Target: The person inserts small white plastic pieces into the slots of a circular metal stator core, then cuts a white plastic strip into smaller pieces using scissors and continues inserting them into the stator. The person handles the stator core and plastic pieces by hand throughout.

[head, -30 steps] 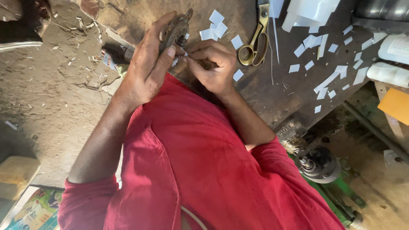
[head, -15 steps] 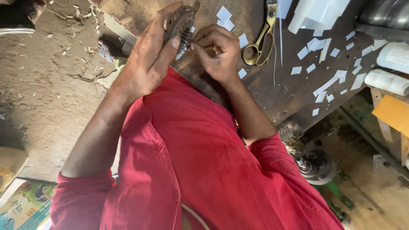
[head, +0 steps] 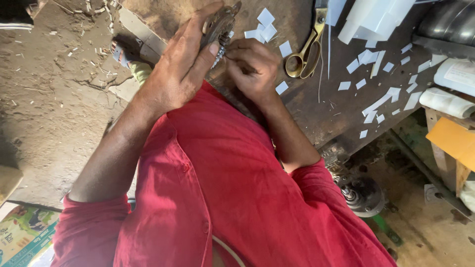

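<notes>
- The left hand (head: 180,74) is clamped around a round, toothed metal part (head: 219,27), thumb across its near face and fingers behind it, holding it on edge just above the near side of the dark workbench (head: 336,113).
- The right hand (head: 252,66) is closed tight, fingertips pinched together against the lower rim of the part; it may be pinching something small there, but the knuckles hide it.
- The two hands touch at the part, over the bench's left end.
- The part looks like a stiff, grimy sprocket or gear disc: probably fairly heavy for its size, rigid, perhaps greasy, with teeth that could bite skin. Flat faces pressed between thumb and fingers, as now, seem the safest hold; the rim is a poor one.
- Brass-handled scissors (head: 307,47) lie on the bench just beyond the right hand, handles toward the person.
- Small white paper cuttings (head: 368,57) are scattered across the bench toward its right end, light and flimsy.
</notes>
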